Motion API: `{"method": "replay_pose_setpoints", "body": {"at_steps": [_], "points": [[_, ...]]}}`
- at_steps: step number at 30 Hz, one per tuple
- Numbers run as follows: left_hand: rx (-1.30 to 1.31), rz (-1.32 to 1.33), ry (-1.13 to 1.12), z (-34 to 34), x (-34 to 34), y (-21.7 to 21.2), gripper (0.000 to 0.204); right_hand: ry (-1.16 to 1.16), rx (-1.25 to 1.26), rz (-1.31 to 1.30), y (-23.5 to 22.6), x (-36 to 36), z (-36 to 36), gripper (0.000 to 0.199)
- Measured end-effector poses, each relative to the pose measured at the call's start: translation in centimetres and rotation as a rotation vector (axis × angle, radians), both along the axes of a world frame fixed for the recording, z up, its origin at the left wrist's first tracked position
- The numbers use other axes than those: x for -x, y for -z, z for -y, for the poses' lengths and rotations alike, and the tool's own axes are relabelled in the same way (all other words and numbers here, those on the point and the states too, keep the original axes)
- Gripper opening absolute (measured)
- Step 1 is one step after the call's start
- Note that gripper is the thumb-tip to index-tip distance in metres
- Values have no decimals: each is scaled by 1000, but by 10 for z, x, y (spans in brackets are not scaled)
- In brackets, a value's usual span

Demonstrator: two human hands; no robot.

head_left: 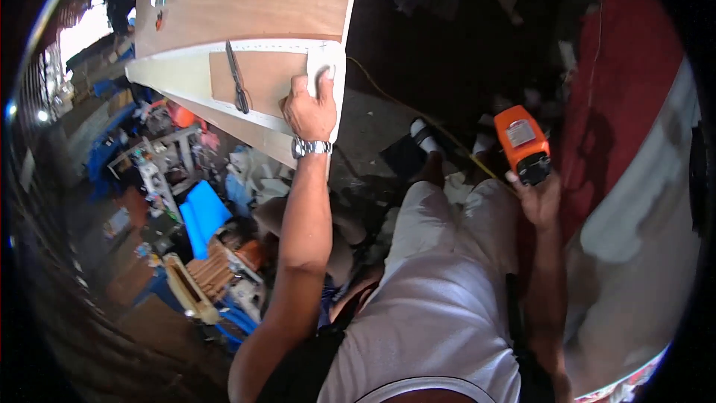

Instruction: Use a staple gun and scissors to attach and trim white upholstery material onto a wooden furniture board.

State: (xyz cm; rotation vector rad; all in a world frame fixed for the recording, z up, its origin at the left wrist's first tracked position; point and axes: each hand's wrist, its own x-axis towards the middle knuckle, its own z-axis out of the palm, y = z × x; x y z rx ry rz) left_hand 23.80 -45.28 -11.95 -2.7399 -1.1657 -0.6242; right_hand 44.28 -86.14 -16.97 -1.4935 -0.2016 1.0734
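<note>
My left hand [309, 113] has its fingers curled down at the corner of a wooden panel [261, 4], the thumb pressed on a strip of white fabric [322, 56]. A metal-banded watch circles that wrist. Just left of the hand, black-handled scissors [237, 82] lie across the panel on a brown inset piece [276, 71] edged in white. Off to the right, away from the panel, my right hand [541, 198] grips an orange and black tool [518, 134] that looks like a staple gun. Its fingers are partly hidden behind the tool.
A thin yellow hose or cord [403, 104] runs from near the panel toward the right hand. Mixed clutter, with a bright blue piece [203, 213] and wooden parts [216, 269], fills the left floor. Red cloth [611, 52] and a pale bulky surface [634, 239] stand at the right.
</note>
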Motion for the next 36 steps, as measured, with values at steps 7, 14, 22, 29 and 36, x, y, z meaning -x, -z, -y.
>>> {"method": "replay_pose_setpoints", "body": {"at_steps": [7, 14, 22, 29, 36], "points": [[251, 218, -169, 3, -11, -5, 39, -276, -401, 3, -17, -33, -64, 72], [323, 185, -292, 18, -15, -17, 26, -695, -294, 506, -72, -49, -193, 48], [313, 217, -426, 26, -22, -23, 33, -682, -244, 544, -115, -22, -247, 35], [345, 249, -431, 24, -22, -24, 36, -807, -44, 755, -129, -18, -265, 38], [424, 206, -473, 28, -27, -32, 29, -729, -29, 885, -131, -7, -269, 45]]}}
